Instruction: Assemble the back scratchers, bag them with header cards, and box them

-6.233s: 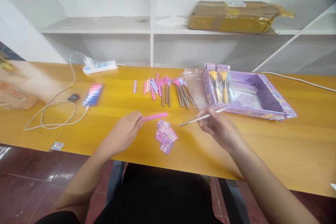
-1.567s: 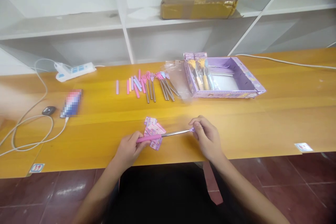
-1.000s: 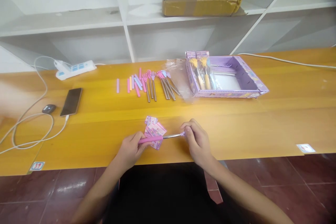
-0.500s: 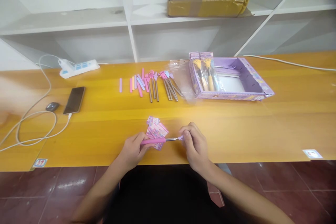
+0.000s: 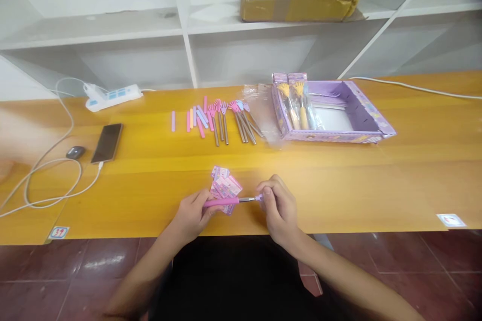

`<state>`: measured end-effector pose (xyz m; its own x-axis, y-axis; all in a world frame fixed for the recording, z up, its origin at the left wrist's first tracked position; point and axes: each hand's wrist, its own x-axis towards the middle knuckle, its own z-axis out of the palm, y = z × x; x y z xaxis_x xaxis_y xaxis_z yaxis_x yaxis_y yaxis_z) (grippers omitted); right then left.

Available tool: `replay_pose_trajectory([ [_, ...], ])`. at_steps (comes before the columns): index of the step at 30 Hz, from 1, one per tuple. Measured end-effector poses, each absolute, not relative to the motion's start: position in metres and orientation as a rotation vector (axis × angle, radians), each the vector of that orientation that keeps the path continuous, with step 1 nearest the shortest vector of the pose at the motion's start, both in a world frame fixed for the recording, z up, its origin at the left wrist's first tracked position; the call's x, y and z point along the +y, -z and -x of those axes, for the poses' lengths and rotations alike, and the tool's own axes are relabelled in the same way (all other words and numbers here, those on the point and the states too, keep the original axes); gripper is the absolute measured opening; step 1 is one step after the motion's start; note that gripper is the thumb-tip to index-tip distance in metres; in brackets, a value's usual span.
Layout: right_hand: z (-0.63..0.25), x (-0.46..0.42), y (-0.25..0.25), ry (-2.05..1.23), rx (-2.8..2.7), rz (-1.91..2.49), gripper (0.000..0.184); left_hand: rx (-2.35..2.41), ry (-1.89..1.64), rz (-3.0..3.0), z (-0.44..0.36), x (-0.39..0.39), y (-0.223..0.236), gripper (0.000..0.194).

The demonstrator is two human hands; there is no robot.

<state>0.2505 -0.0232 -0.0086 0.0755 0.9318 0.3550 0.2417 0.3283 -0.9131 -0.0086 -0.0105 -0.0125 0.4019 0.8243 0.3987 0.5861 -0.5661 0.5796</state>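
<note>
A back scratcher (image 5: 226, 201) with a pink handle sleeve and a metal rod lies level between my two hands. My left hand (image 5: 194, 212) is closed round the pink sleeve. The fingers of my right hand (image 5: 280, 209) are wrapped round its purple head, which they mostly hide. Just beneath the sleeve lies a fanned pile of pink and purple printed cards (image 5: 227, 185). Farther back are several metal-rod back scratchers (image 5: 243, 123) with pink, blue and purple hand-shaped heads. Beside them lie loose coloured handle sleeves (image 5: 196, 119).
A purple display box (image 5: 327, 136) at the back right holds bagged scratchers with yellow heads (image 5: 299, 105). Clear plastic bags (image 5: 263, 115) lie against it. On the left are a phone (image 5: 107, 143), cables and a power strip (image 5: 115, 96). A taped carton (image 5: 301, 0) sits on the shelf.
Both hands keep the same hold on the back scratcher. The whole view has shifted very slightly; nothing on the table has visibly moved.
</note>
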Motion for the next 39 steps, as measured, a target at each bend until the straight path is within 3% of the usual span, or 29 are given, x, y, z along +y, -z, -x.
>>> replay_pose_trajectory([
  [11, -0.272, -0.013, -0.002, -0.77, -1.686, 1.231, 0.019, 1.346, -0.691, -2.225, 0.014, -0.009, 0.008, 0.045],
  [13, -0.283, -0.015, -0.01, -0.796, -1.862, 1.263, 0.032, 1.402, -0.639, -2.198, 0.018, -0.007, 0.002, 0.043],
  [15, -0.291, -0.018, -0.016, -0.798, -2.055, 1.291, 0.03, 1.438, -0.589, -2.21, 0.022, -0.006, -0.006, 0.042],
  [17, -0.295, -0.022, -0.02, -0.718, -2.251, 1.292, 0.019, 1.449, -0.53, -2.284, 0.025, -0.007, -0.014, 0.041],
  [20, -0.297, -0.025, -0.021, -0.455, -2.485, 1.233, 0.031, 1.428, -0.438, -2.57, 0.023, -0.013, -0.02, 0.037],
  [24, -0.293, -0.023, -0.021, -0.153, -2.603, 1.107, 0.025, 1.305, -0.247, -2.961, 0.007, -0.025, -0.018, 0.019],
  [31, -0.282, -0.016, -0.025, 0.028, -2.59, 0.893, 0.022, 1.485, -0.289, -2.908, -0.016, -0.027, -0.019, 0.005],
  [39, -0.306, -0.011, -0.026, 0.159, -2.42, 0.92, 0.016, 1.703, -0.047, -2.85, 0.006, -0.002, -0.026, 0.02],
])
